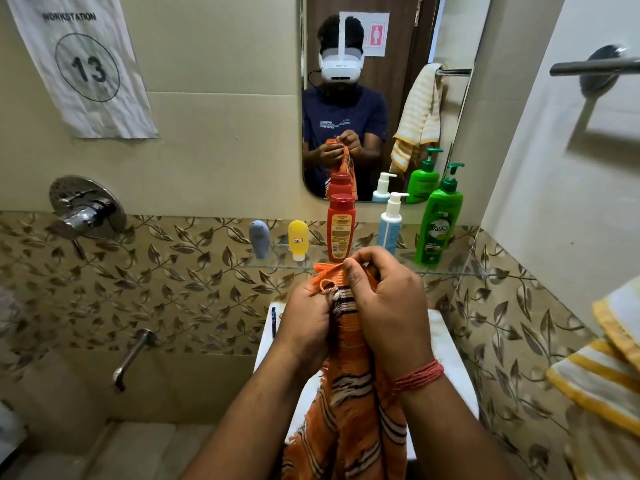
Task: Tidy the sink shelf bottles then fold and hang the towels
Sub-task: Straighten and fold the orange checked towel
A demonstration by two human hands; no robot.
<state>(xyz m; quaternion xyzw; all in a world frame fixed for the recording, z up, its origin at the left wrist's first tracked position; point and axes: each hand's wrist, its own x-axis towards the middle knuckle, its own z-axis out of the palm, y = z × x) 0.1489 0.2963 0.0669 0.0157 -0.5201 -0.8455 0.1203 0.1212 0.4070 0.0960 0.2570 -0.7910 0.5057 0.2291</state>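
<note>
An orange towel with dark and white stripes (349,403) hangs bunched between my two hands, over the white sink (450,355). My left hand (304,323) grips its upper edge from the left. My right hand (388,303) pinches the fringed top corner from the right. On the glass shelf (284,263) behind stand a grey tube (259,238), a yellow tube (298,240), a red bottle (341,228), a white-and-blue pump bottle (390,223) and a green pump bottle (438,226), all upright in a row.
A yellow-striped white towel (602,368) hangs at the right edge. A metal towel bar (594,67) sticks out from the right wall. The mirror (391,98) is above the shelf. A shower valve (85,211) and a spout (133,356) are on the left wall.
</note>
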